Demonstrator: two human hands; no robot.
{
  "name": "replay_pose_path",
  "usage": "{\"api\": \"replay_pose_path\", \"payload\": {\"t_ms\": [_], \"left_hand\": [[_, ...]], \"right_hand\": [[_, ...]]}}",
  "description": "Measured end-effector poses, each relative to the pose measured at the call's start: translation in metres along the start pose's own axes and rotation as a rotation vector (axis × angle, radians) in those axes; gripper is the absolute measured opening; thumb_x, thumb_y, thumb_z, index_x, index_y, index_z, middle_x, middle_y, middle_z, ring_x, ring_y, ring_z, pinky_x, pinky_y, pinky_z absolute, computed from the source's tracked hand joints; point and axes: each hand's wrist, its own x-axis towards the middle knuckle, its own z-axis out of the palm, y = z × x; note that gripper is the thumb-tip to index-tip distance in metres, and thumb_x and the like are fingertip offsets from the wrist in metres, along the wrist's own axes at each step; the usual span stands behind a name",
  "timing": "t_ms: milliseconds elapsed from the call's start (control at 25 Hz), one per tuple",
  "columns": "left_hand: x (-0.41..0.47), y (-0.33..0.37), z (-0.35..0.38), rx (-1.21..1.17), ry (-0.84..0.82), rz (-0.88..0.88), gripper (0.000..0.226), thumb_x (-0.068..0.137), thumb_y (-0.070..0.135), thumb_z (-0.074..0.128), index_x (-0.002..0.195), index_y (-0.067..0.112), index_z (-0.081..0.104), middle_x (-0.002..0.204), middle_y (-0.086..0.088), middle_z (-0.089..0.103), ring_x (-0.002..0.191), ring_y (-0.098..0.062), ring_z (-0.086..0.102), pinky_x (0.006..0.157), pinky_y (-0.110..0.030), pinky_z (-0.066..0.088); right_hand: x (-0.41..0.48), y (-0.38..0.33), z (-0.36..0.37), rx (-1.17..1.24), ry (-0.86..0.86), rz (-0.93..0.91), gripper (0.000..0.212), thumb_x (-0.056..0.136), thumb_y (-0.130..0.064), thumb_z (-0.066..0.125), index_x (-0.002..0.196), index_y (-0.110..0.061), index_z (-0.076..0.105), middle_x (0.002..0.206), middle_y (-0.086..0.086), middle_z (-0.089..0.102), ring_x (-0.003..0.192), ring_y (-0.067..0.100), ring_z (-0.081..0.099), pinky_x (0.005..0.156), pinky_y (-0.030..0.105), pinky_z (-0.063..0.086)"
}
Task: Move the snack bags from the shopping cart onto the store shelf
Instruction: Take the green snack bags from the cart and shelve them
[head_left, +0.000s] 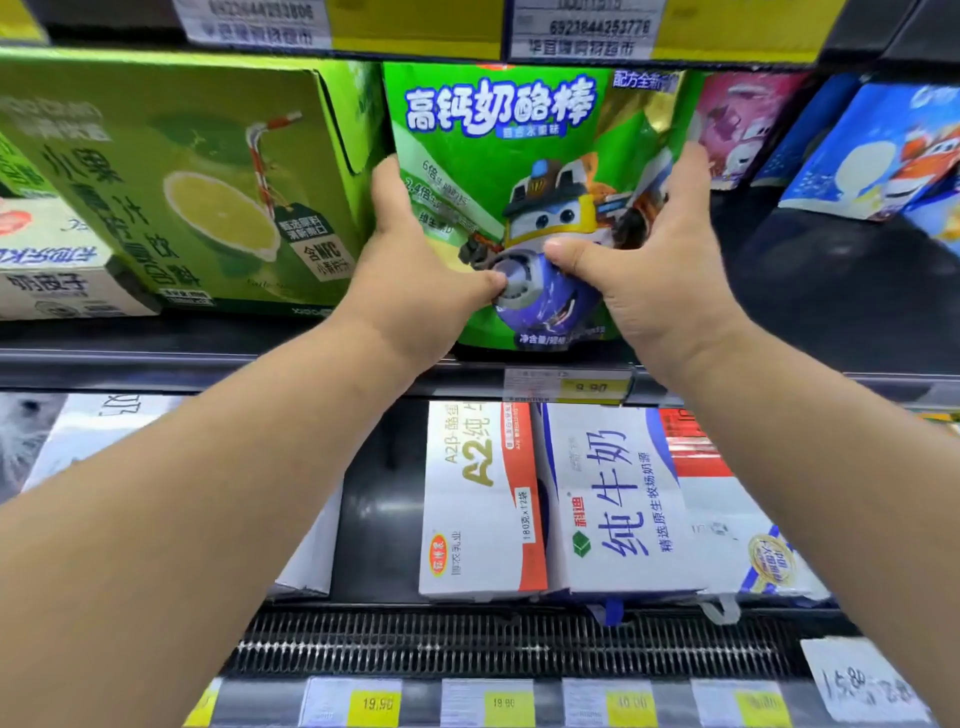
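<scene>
A green snack bag (519, 171) with white lettering and a cartoon robot plane stands upright on the middle store shelf (218, 358). My left hand (415, 270) grips its left edge, thumb pressed on the front near the bottom. My right hand (660, 270) grips its right edge, thumb on the front too. The bag's base rests at the shelf's front lip. The shopping cart is out of view.
A large green lime-juice carton (197, 182) stands tight against the bag's left. A pink bag (737, 124) and blue bags (893, 156) sit to the right, with dark shelf space (810, 291) in front of them. Milk cartons (613, 499) fill the shelf below.
</scene>
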Motion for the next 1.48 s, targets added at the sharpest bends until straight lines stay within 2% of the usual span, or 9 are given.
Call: {"api": "replay_pose_path", "payload": {"t_ms": [120,240,400,640,800,1040,1160,1360,1480], "left_hand": [[-0.003,-0.006,0.015,0.084,0.116,0.034,0.097,0.087,0.008,0.075,0.157,0.015,0.009,0.146,-0.009,0.046,0.124,-0.016,0.052,0.093,-0.008,0.034],[-0.012,-0.021,0.021,0.108,0.182,0.095,0.097,0.087,0.012,0.075,0.159,0.015,0.009,0.157,-0.012,0.034,0.141,-0.021,0.038,0.109,-0.014,0.025],[-0.012,-0.026,0.022,0.175,0.202,0.127,0.098,0.085,0.017,0.078,0.159,0.017,0.014,0.157,-0.009,0.034,0.141,-0.021,0.037,0.101,-0.009,0.022],[0.004,-0.015,0.037,0.248,0.242,0.106,0.091,0.089,0.015,0.072,0.159,0.021,0.014,0.158,-0.006,0.031,0.138,-0.028,0.043,0.108,-0.034,0.034],[0.020,-0.015,0.042,0.245,0.261,0.046,0.091,0.091,0.011,0.068,0.160,0.029,0.011,0.155,-0.003,0.032,0.136,-0.027,0.045,0.106,-0.033,0.036],[0.021,-0.018,0.043,0.193,0.265,0.055,0.099,0.085,0.007,0.074,0.160,0.026,0.011,0.160,-0.004,0.028,0.141,-0.023,0.040,0.107,-0.026,0.033],[0.014,-0.018,0.035,0.195,0.252,0.064,0.107,0.081,0.007,0.079,0.160,0.020,0.008,0.162,-0.007,0.025,0.145,-0.023,0.035,0.107,-0.021,0.028],[-0.012,-0.006,0.031,0.259,0.229,-0.033,0.113,0.081,0.010,0.080,0.161,0.020,0.001,0.163,-0.009,0.023,0.143,-0.026,0.037,0.110,-0.027,0.029],[-0.031,0.003,0.021,0.338,0.160,-0.104,0.096,0.085,0.016,0.078,0.159,0.021,0.018,0.162,-0.006,0.024,0.143,-0.022,0.036,0.111,-0.024,0.027]], "right_hand": [[0.002,0.007,0.007,-0.105,0.047,-0.043,0.083,0.073,-0.009,0.082,0.137,-0.011,0.030,0.121,-0.013,0.053,0.108,-0.013,0.054,0.103,0.013,0.041],[-0.005,0.017,0.001,-0.269,0.018,-0.030,0.087,0.068,-0.024,0.085,0.138,-0.010,0.034,0.123,-0.001,0.057,0.114,0.011,0.056,0.103,0.024,0.044],[-0.010,0.015,-0.003,-0.555,0.024,-0.007,0.080,0.067,-0.038,0.084,0.128,-0.014,0.039,0.110,0.008,0.058,0.105,0.023,0.050,0.084,0.026,0.041],[0.010,0.026,0.015,-0.444,0.128,0.032,0.080,0.067,-0.031,0.083,0.131,-0.016,0.037,0.112,0.006,0.062,0.103,0.032,0.056,0.089,0.037,0.049],[0.019,0.029,0.028,-0.453,0.141,0.039,0.074,0.072,-0.021,0.080,0.131,-0.014,0.036,0.111,0.003,0.059,0.107,0.031,0.053,0.080,0.023,0.040],[0.021,0.030,0.032,-0.418,0.159,0.071,0.075,0.072,-0.018,0.080,0.133,-0.018,0.036,0.116,0.001,0.054,0.110,0.027,0.052,0.085,0.023,0.044],[0.016,0.026,0.024,-0.350,0.152,0.133,0.075,0.072,-0.019,0.083,0.132,-0.021,0.039,0.113,-0.003,0.051,0.100,0.017,0.057,0.078,0.012,0.046],[0.003,0.018,0.013,-0.266,0.094,0.210,0.082,0.067,-0.019,0.084,0.135,-0.025,0.039,0.123,0.006,0.055,0.105,0.022,0.063,0.094,0.035,0.052],[-0.013,0.001,0.003,-0.291,0.012,0.273,0.091,0.070,-0.020,0.084,0.144,-0.023,0.032,0.136,0.009,0.048,0.121,0.021,0.053,0.104,0.033,0.045]]}}
